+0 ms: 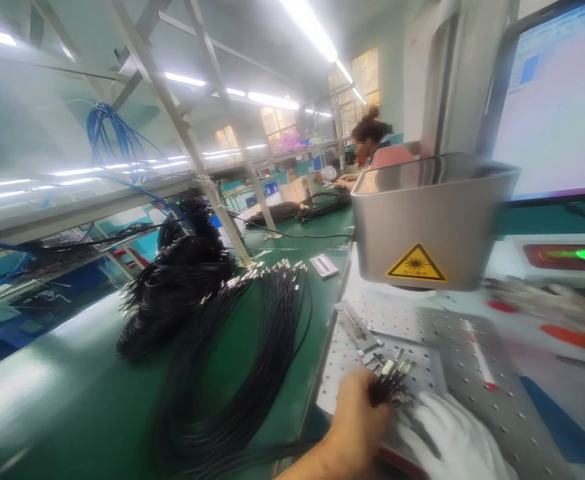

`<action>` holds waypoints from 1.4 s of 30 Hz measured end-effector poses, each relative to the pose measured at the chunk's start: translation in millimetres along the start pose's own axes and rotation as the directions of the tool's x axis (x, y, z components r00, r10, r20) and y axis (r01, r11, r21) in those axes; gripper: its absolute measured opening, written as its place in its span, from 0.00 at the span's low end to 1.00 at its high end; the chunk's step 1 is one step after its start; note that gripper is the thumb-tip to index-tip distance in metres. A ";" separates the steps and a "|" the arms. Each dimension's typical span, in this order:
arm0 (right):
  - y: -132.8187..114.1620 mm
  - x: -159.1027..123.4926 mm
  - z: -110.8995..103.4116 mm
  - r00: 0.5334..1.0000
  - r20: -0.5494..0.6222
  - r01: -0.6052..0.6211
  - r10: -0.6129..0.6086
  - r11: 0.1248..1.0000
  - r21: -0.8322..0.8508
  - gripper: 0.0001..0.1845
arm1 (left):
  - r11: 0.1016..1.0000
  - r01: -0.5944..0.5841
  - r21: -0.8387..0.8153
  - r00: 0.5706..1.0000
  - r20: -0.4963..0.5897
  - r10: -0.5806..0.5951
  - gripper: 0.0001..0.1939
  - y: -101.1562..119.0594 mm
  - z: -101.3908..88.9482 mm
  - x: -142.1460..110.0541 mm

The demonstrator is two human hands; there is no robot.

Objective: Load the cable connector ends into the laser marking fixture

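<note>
At the near edge of the holed metal plate [341,360], the left hand [355,407] holds black cables [381,391], likely light and bendy, best pinched by their stiff plugs [392,371]; I can't tell the right hand's [455,433] grip.

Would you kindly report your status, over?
Left hand gripping cable ends. Gloved right hand close beside, grip unclear. Metal fixture just beyond the ends.

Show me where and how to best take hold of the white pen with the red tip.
Pinch the pen mid-barrel from above, fingers across its long sides, probably with the gloved right hand, the nearer one. It is slim and straight, lies flat on the perforated plate, and both long sides are exposed.
</note>
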State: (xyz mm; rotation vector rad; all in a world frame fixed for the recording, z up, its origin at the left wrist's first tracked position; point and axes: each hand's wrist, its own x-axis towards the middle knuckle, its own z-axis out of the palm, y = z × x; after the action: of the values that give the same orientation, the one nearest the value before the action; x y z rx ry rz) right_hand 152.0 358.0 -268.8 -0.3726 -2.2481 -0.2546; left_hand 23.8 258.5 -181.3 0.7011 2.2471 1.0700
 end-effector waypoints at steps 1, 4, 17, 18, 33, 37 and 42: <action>0.2 1.3 -0.3 1.000 -0.005 0.011 -0.011 1.000 0.003 0.16 | 1.000 -0.016 0.002 1.000 -0.003 0.016 0.08 0.1 0.5 0.0; 0.5 3.9 -0.8 0.999 -0.029 0.018 -0.018 1.000 -0.001 0.17 | 0.997 -0.080 -0.007 0.997 -0.008 0.080 0.08 -1.4 2.4 0.1; 4.6 4.2 3.5 0.994 -0.102 0.044 -0.040 0.998 0.041 0.20 | 0.978 -0.205 0.035 0.979 0.025 0.205 0.14 -1.5 7.8 0.2; 4.4 4.8 3.1 0.994 -0.106 0.045 -0.040 0.998 0.044 0.20 | 0.977 -0.209 0.031 0.978 0.029 0.208 0.14 -1.5 7.6 0.5; 7.7 1.0 -3.7 0.994 0.098 0.039 -0.050 0.993 0.110 0.26 | 0.974 -0.214 -0.071 0.973 0.069 0.219 0.12 -8.9 7.7 3.7; 4.3 5.6 -7.2 0.992 0.118 0.038 -0.048 0.996 0.084 0.24 | 0.981 -0.186 -0.058 0.978 0.079 0.191 0.11 -11.3 8.2 4.4; -2.0 21.3 -16.1 0.996 0.045 0.076 -0.076 0.997 0.000 0.24 | 0.990 -0.079 -0.115 0.987 0.127 0.093 0.10 -17.2 8.7 11.9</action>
State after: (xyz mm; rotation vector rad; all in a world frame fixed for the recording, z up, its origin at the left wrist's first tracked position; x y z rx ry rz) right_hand 149.6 355.2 -242.2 -0.2969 -2.3095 -0.2908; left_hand 17.4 261.4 -202.7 0.8046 2.0458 1.1444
